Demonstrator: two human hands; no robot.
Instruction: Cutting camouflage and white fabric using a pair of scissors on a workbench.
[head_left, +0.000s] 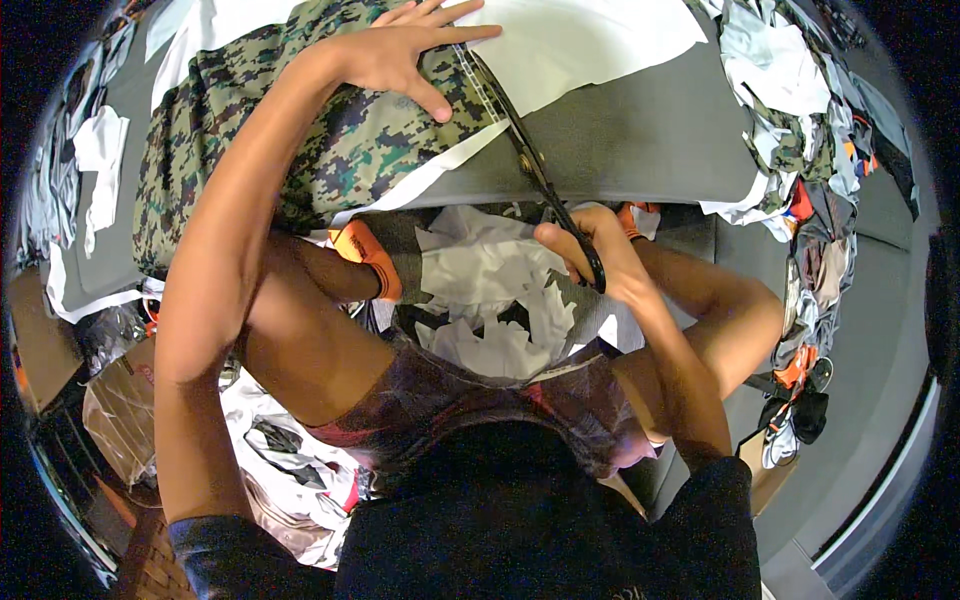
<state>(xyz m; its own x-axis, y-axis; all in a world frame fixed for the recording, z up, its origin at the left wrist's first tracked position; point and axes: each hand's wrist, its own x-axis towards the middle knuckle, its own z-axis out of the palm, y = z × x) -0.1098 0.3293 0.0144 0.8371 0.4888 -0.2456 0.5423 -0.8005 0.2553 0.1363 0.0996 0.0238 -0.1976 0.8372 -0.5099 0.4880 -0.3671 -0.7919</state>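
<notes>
Table: a grey table was strewn with fabric scraps.
Left hand: spread flat on camouflage fabric.
Right hand: closed around black scissors, blades beside the left thumb, at white paper.

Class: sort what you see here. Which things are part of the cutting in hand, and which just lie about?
In use: scissors, camouflage cloth, white sheet, left hand, right hand.
Lying about: white scraps, pile of clothes, cardboard box.
</notes>
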